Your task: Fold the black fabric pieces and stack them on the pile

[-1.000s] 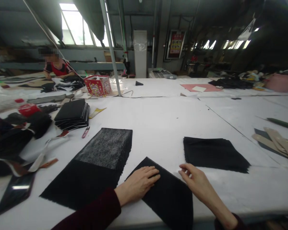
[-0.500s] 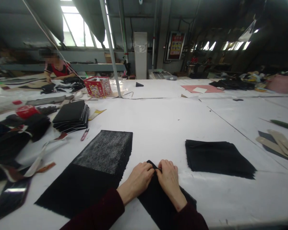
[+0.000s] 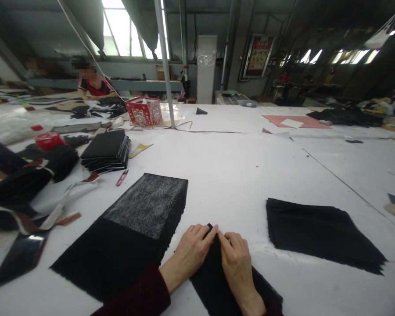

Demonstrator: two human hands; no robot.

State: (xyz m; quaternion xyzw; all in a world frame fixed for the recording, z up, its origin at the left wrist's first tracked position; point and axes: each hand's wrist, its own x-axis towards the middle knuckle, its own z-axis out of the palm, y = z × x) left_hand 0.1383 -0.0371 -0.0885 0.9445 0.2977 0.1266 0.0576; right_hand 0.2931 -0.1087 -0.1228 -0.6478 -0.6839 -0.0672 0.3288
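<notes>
A black fabric piece [image 3: 213, 281] lies on the white table [image 3: 237, 175] right in front of me. My left hand [image 3: 191, 252] and my right hand [image 3: 235, 261] meet at its far corner, fingers curled and pinching the cloth there. To the left stands a thick stack of black and grey fabric pieces [image 3: 134, 228], touching nothing but the table. To the right lies a flat pile of black fabric squares [image 3: 319, 232].
A smaller stack of black pieces [image 3: 107, 151], red-handled snips [image 3: 121, 177] and a heap of dark scraps [image 3: 23, 184] lie at the left. A red box [image 3: 144, 112] and a metal pole [image 3: 166, 66] stand behind. Another person [image 3: 92, 83] works at the far left.
My right hand has moved left from the fabric's right edge to join my left hand at the far corner. The camera view has shifted slightly right and down.
</notes>
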